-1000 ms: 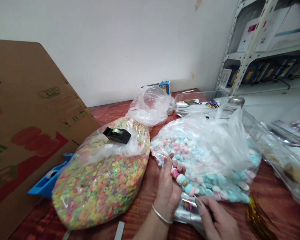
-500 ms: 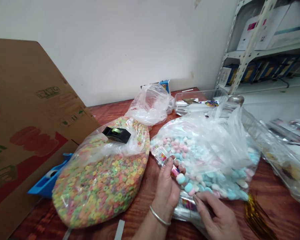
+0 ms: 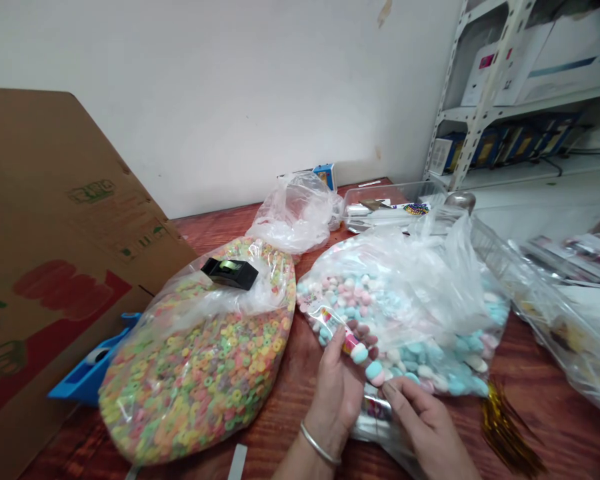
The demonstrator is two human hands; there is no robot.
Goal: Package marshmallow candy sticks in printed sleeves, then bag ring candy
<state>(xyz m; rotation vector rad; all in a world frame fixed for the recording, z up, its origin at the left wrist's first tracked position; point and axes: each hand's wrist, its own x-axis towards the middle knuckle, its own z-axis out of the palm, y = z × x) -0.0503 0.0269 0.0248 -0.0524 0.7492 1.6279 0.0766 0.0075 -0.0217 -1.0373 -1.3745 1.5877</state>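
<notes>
The left hand (image 3: 333, 393) grips a clear printed candy sleeve (image 3: 336, 325) just above a plastic bag of pastel candies (image 3: 430, 333). The right hand (image 3: 425, 427) is curled beside the sleeve's lower end; whether it grips anything cannot be determined.

A slim clear packet of pastel sweets (image 3: 354, 348) is gripped by the left hand (image 3: 333, 400), and its lower end is pinched by the right hand (image 3: 423, 423). A bag of pink and blue sweets (image 3: 430, 353) lies just beyond the hands, with a bag of fruit cereal rings (image 3: 195, 373) to their left, under a black tape dispenser (image 3: 230, 273). Gold twist ties (image 3: 505, 427) lie to their right on the wooden counter (image 3: 555, 433).
</notes>
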